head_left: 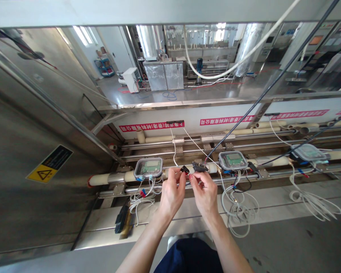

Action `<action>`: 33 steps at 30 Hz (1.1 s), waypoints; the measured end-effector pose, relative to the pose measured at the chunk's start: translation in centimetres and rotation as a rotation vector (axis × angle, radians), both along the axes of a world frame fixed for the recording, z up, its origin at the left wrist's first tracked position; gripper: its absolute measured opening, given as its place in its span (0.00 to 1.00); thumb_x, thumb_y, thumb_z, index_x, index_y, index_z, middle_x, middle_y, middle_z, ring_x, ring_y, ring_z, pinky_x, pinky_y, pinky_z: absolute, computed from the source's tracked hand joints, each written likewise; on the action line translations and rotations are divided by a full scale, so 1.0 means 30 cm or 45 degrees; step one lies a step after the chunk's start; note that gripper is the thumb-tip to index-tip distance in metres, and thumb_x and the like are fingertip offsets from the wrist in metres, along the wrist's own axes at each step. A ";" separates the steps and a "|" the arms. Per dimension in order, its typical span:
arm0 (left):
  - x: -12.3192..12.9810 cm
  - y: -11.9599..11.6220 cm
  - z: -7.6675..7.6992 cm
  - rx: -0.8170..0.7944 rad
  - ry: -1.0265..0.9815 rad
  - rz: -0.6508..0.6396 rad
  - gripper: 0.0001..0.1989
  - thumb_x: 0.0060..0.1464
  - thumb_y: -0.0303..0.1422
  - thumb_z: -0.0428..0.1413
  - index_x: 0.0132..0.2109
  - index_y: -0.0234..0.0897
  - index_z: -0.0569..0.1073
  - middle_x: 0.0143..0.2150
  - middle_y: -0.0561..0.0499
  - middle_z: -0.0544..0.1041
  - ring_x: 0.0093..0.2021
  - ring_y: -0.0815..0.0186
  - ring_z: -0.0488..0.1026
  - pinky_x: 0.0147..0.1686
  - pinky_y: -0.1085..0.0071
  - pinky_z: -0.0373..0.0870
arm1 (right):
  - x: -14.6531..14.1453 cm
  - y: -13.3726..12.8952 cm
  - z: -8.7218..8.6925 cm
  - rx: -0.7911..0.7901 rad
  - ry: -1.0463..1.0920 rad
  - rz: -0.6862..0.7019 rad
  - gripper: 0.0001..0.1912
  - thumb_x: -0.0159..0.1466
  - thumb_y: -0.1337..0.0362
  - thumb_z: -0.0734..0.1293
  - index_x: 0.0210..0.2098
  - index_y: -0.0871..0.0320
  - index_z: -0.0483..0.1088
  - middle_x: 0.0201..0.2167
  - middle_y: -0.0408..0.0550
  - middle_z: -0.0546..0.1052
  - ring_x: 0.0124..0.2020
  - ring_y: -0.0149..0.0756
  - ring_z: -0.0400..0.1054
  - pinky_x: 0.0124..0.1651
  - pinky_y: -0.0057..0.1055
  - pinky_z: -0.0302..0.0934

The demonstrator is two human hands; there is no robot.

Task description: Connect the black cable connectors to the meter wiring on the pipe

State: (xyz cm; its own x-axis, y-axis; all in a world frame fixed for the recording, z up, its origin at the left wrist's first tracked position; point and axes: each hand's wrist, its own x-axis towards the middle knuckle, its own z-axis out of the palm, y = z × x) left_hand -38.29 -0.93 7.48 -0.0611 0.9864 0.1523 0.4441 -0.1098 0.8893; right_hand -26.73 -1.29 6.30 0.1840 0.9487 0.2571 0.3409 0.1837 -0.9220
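The left hand (172,193) pinches a small black-and-red clip connector (184,170) between thumb and fingertips. The right hand (205,193) pinches a second, larger black clip connector (199,166) in the same manner; a black cable (272,85) runs from it up and to the right, out of view. The two connectors sit just beside each other, held above the cream-coloured pipe (108,179) between two meters; whether they touch cannot be told.

To the left of the hands, a meter with a clear cover (148,167) is mounted on the pipe; a green circuit board shows inside its housing. To the right, a second meter (233,160) of the same type holds a like board. A third meter (309,152) sits farther right on the line.

Coiled white leads (138,201) hang below the left meter, and a larger white coil (238,212) lies below the second one. A black-handled tool (121,219) lies on the ledge at lower left. A yellow warning label (49,163) is fixed to the steel panel at left.
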 end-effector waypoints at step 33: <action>0.107 0.124 -0.100 -0.113 -0.025 0.066 0.11 0.58 0.40 0.48 0.41 0.37 0.61 0.29 0.48 0.77 0.31 0.61 0.77 0.27 0.71 0.69 | 0.263 -0.146 -0.148 -0.184 0.007 0.031 0.11 0.63 0.61 0.60 0.40 0.57 0.70 0.42 0.52 0.72 0.33 0.32 0.69 0.30 0.27 0.64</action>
State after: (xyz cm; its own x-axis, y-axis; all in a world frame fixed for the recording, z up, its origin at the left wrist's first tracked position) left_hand -35.09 2.79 4.47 -0.1144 0.9915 0.0625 0.4296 -0.0074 0.9030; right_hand -18.83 -5.67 1.85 0.1614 0.9800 0.1161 0.3329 0.0567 -0.9413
